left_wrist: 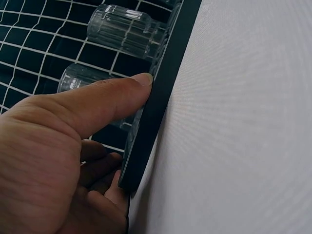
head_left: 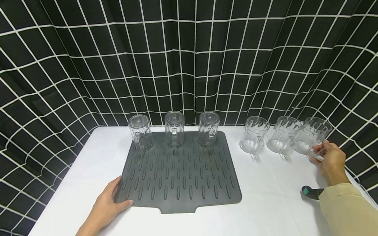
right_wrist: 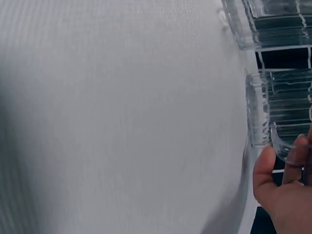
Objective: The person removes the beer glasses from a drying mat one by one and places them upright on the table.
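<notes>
My left hand (head_left: 105,208) holds the near left corner of a dark grey drying mat (head_left: 176,176). Its thumb (left_wrist: 117,97) lies against the front edge, with the fingers (left_wrist: 100,163) bent at the left side. At the far right, my right hand (head_left: 332,159) grips the handle of an upright clear glass mug (head_left: 311,134). In the right wrist view, thumb and fingertips meet around that mug's handle (right_wrist: 278,144). To its left stand two more upright glass mugs, the middle one (head_left: 282,135) and the left one (head_left: 255,133).
Three upside-down glass mugs line the mat's far edge: left mug (head_left: 141,131), middle mug (head_left: 174,128) and right mug (head_left: 208,127). A white-covered table (head_left: 266,207) lies beneath everything. Black cloth with a white grid (head_left: 185,60) rises behind and at both sides.
</notes>
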`<state>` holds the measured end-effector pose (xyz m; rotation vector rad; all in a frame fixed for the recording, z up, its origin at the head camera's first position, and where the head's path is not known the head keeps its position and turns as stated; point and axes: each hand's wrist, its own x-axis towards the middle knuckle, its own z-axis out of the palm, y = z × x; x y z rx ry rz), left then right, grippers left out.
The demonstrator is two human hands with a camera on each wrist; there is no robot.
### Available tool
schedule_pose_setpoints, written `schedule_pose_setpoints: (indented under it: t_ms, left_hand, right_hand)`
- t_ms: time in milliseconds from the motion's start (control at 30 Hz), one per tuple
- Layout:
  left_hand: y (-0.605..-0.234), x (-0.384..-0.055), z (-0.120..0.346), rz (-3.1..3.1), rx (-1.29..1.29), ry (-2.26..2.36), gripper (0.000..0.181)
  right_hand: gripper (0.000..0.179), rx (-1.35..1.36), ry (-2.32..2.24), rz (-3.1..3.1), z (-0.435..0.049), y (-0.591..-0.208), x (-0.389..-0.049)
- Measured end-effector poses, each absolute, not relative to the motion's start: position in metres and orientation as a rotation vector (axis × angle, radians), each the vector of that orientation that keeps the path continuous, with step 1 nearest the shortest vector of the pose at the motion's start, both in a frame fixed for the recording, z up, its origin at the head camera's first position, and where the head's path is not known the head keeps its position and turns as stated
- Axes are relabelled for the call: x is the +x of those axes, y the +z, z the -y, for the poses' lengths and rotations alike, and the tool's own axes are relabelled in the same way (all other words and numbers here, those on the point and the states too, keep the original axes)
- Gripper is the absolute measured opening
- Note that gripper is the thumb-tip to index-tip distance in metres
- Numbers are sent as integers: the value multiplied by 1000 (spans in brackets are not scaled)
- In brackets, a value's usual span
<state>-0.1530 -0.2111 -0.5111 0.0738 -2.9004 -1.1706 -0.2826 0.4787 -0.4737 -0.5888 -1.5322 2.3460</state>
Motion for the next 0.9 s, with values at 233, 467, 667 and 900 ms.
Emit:
schedule_pose_setpoints:
  t_ms: [233,467,667,900]
  left_hand:
    - [-511,-155,211,2911,66,-1173,101]
    - [-511,-155,213,2920,67,-1158,101]
    - [-511,-154,214,2922,78,-1168,101]
    - [-511,-152,213,2897,67,-1192,100]
  right_hand:
    - [26,-732,2197,1414,-489,-468,-270]
    - [16,-730,2171,1147,-493,-453,-253]
    - [10,-597,1952,1075,-478,-437,-239]
    - [12,-269,1903,1051,-444,-418,-213]
